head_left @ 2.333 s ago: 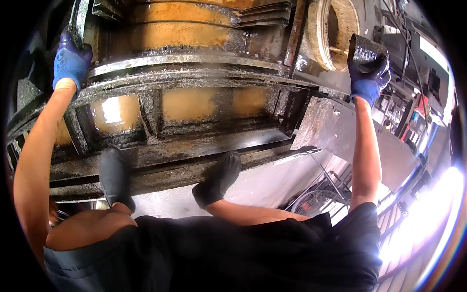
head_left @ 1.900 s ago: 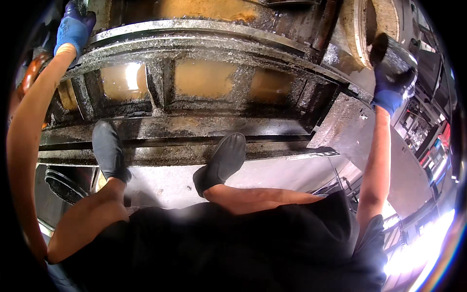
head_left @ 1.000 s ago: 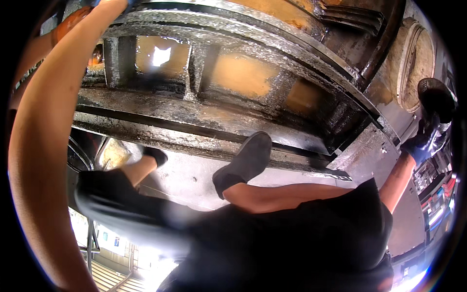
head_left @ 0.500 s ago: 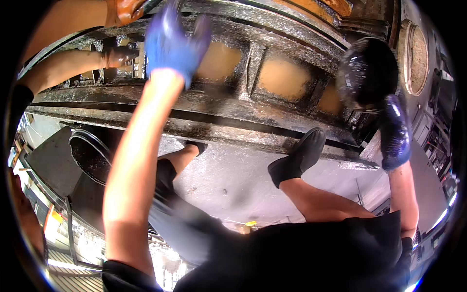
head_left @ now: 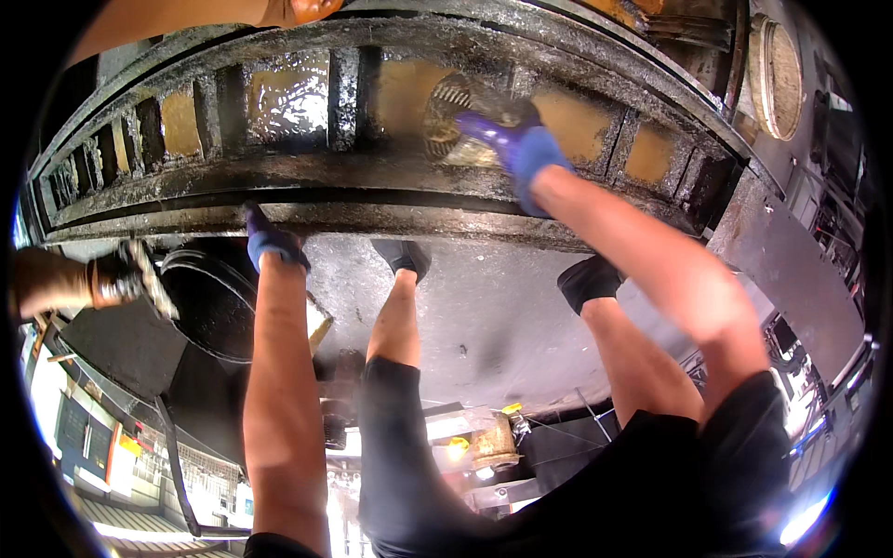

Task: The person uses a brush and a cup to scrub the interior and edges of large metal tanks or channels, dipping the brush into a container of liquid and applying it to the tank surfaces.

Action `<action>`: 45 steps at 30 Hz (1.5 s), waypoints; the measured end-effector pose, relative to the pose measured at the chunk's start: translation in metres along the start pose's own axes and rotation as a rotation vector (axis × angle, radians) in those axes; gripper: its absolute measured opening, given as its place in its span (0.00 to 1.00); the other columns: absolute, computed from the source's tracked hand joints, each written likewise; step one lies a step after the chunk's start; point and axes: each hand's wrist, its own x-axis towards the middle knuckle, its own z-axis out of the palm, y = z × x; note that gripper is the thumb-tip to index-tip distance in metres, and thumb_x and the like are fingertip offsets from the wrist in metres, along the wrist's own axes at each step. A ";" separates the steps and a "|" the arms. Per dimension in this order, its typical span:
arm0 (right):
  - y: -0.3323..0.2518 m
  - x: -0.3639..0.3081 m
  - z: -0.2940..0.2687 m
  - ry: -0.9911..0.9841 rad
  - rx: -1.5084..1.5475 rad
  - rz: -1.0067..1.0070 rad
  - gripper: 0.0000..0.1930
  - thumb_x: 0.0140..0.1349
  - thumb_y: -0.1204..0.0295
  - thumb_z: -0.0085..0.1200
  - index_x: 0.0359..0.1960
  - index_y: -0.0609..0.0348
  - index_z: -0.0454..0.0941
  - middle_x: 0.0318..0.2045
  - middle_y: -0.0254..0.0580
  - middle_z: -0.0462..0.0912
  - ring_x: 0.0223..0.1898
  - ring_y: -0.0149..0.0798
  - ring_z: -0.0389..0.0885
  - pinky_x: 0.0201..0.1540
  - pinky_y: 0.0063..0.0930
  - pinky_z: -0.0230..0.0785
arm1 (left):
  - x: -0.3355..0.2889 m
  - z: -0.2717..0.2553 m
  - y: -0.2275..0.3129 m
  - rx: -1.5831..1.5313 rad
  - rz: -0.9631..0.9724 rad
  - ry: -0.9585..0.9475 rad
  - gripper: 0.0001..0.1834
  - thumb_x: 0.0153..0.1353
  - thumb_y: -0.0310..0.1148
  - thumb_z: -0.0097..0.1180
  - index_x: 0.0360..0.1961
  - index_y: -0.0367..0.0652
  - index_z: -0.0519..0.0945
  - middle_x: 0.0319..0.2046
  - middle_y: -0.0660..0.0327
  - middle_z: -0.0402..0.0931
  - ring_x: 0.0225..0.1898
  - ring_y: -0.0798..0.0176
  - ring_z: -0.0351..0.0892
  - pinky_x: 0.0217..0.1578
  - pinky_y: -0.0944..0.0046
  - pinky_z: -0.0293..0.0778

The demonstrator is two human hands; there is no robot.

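My right hand (head_left: pixel 512 153), in a wet blue-purple glove, grips a dark, round, bowl-like vessel (head_left: pixel 460 102), blurred by motion, with ribbed marks along its side. The vessel is tilted low over a compartment of a long, grimy black metal trough (head_left: pixel 372 172). Brown liquid (head_left: pixel 405 88) fills the compartments between the crossbars. My left hand (head_left: pixel 272 244), gloved in the same colour, is at the trough's near edge. One finger stretches up onto that edge and I see nothing in the hand; its other fingers are partly hidden.
At the left, another person's dark-gloved hand (head_left: pixel 113 277) holds a dirty brush (head_left: pixel 153 279) beside a black bucket (head_left: pixel 209 302). Someone's arm with an orange glove (head_left: pixel 314 9) crosses the top. A round, pale-rimmed container (head_left: pixel 777 79) stands at the far right.
My right hand has swung left with the dark vessel, from the trough's right end to its middle. My left hand has come down to the near edge. The other person's dark-gloved hand has left the trough.
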 end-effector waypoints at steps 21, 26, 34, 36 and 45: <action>0.010 0.164 0.098 0.557 -0.197 0.902 0.39 0.60 0.46 0.50 0.65 0.63 0.60 0.61 0.49 0.69 0.60 0.42 0.71 0.59 0.33 0.63 | -0.033 0.087 0.005 0.416 0.293 0.674 0.32 0.63 0.56 0.44 0.57 0.43 0.74 0.60 0.51 0.69 0.59 0.51 0.70 0.57 0.46 0.67; -0.001 0.181 0.125 0.565 -0.201 0.878 0.39 0.60 0.48 0.52 0.66 0.62 0.59 0.61 0.51 0.69 0.59 0.43 0.72 0.59 0.34 0.64 | -0.034 0.091 0.017 0.395 0.337 0.668 0.31 0.63 0.55 0.45 0.57 0.43 0.74 0.60 0.51 0.70 0.57 0.51 0.71 0.56 0.45 0.68; -0.008 0.168 0.140 0.536 -0.286 0.843 0.40 0.59 0.50 0.54 0.67 0.61 0.56 0.60 0.53 0.68 0.57 0.44 0.73 0.58 0.35 0.66 | -0.014 0.107 0.040 0.325 0.401 0.558 0.30 0.63 0.53 0.45 0.57 0.43 0.74 0.58 0.51 0.71 0.56 0.51 0.72 0.55 0.45 0.69; -0.007 0.162 0.142 0.536 -0.294 0.848 0.40 0.58 0.51 0.55 0.67 0.60 0.56 0.60 0.53 0.68 0.57 0.45 0.74 0.57 0.35 0.67 | -0.004 0.114 0.051 0.292 0.421 0.504 0.29 0.63 0.53 0.45 0.57 0.43 0.74 0.58 0.51 0.71 0.55 0.51 0.72 0.55 0.45 0.69; -0.008 0.170 0.123 0.616 -0.279 0.957 0.42 0.57 0.53 0.58 0.68 0.59 0.53 0.60 0.56 0.68 0.55 0.46 0.75 0.56 0.36 0.70 | 0.028 0.177 0.100 0.198 0.477 0.258 0.27 0.64 0.51 0.45 0.56 0.43 0.74 0.57 0.51 0.72 0.53 0.51 0.73 0.53 0.44 0.71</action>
